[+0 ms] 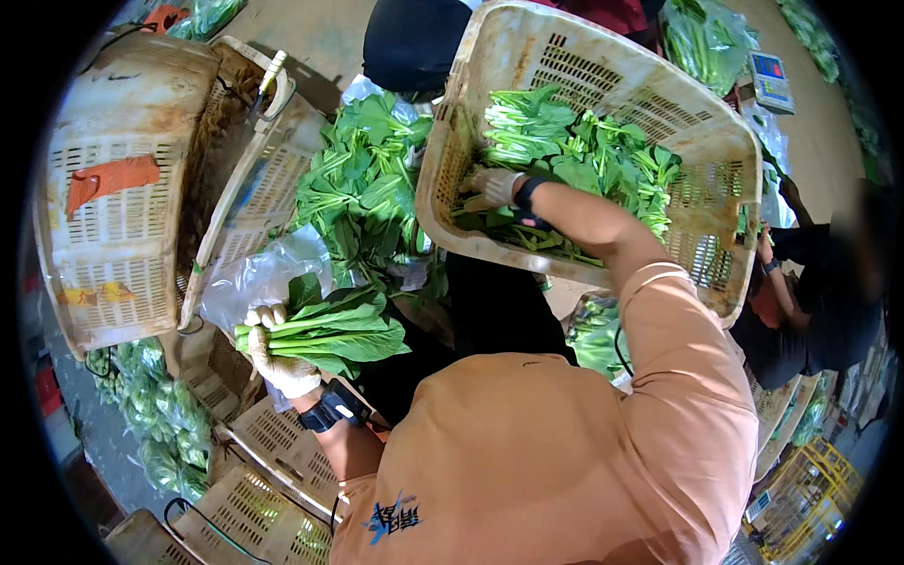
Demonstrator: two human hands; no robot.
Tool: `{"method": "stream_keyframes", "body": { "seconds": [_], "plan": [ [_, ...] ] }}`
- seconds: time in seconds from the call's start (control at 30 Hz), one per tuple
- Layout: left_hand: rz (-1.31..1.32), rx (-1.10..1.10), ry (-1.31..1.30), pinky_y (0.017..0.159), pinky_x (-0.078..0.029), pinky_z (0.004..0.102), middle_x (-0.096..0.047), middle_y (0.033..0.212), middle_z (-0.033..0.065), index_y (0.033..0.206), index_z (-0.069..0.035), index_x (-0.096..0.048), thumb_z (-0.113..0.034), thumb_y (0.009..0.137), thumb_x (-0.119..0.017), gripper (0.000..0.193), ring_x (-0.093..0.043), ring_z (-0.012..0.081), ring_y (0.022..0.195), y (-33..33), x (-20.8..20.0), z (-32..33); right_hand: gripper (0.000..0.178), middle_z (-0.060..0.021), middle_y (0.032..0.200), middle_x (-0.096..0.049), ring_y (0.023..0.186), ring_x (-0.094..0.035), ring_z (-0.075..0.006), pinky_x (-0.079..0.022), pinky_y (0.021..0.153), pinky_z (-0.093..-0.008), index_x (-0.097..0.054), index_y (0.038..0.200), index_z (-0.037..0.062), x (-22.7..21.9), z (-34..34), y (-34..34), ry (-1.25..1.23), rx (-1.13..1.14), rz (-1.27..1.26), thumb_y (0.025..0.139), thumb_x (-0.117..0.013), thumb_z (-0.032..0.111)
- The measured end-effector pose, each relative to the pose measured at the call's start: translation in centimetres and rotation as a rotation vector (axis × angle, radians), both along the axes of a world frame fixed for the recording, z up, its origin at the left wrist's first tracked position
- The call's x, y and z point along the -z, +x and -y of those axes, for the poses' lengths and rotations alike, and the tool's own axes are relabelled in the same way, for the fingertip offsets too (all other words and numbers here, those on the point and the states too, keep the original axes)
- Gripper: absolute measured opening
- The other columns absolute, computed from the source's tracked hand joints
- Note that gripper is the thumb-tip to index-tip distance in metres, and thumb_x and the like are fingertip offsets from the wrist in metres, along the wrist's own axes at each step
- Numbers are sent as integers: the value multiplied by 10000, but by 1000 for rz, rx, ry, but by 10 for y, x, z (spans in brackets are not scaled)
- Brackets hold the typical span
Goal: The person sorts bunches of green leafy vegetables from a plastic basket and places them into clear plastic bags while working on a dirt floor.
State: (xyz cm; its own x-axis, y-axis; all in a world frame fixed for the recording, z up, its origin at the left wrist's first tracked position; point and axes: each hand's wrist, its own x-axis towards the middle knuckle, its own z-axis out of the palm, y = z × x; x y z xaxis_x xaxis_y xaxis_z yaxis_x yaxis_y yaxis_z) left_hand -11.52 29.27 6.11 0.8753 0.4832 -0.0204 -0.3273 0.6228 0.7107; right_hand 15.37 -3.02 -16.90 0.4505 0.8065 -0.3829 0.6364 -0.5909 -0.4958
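My left hand, in a pale glove, is closed around the stalks of a bunch of leafy greens, its leaves pointing right. My right hand, also gloved, reaches into a large, stained cream plastic crate. It is down by the crate's left wall, against the greens there; its fingers are mostly hidden. Inside the crate lie bunches of greens, some with their pale stalks side by side. A heap of loose leafy greens is left of the crate, and a clear plastic bag lies just beyond my left hand.
Stained crates stand on the left, one with an orange patch. More crates are at lower left, near bagged greens. A co-worker is at right. A digital scale and bagged greens are at upper right.
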Motion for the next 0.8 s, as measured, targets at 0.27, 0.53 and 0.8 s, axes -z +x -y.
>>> {"method": "stream_keyframes", "body": {
  "seconds": [0.27, 0.53, 0.8],
  "plan": [
    [-125, -70, 11, 834, -379, 366, -455, 875, 48, 979, -89, -452, -145, 848, -577, 190, -441, 204, 859, 6, 3, -8, 697, -192, 1383, -408, 1266, -394, -344, -339, 1033, -408, -390, 1364, 55, 23, 12, 20, -92, 130, -266, 864, -472, 534],
    [-149, -40, 26, 761, -429, 312, -522, 893, 59, 989, -48, -499, -68, 806, -602, 210, -485, 180, 802, 52, 23, 20, 269, 85, 825, -540, 643, -487, -38, -411, 551, -174, -521, 1156, 124, -86, 56, 44, 887, 1111, -1352, 895, -582, 125],
    [-278, 311, 324, 812, -457, 293, -580, 973, 94, 999, -32, -569, -93, 771, -645, 248, -560, 149, 863, 117, -43, 93, 281, 0, 1060, -572, 947, -536, -81, -440, 829, -208, -508, 1180, 28, -234, 10, -3, 1154, 931, -1099, 919, -546, 122]
  ]
}}
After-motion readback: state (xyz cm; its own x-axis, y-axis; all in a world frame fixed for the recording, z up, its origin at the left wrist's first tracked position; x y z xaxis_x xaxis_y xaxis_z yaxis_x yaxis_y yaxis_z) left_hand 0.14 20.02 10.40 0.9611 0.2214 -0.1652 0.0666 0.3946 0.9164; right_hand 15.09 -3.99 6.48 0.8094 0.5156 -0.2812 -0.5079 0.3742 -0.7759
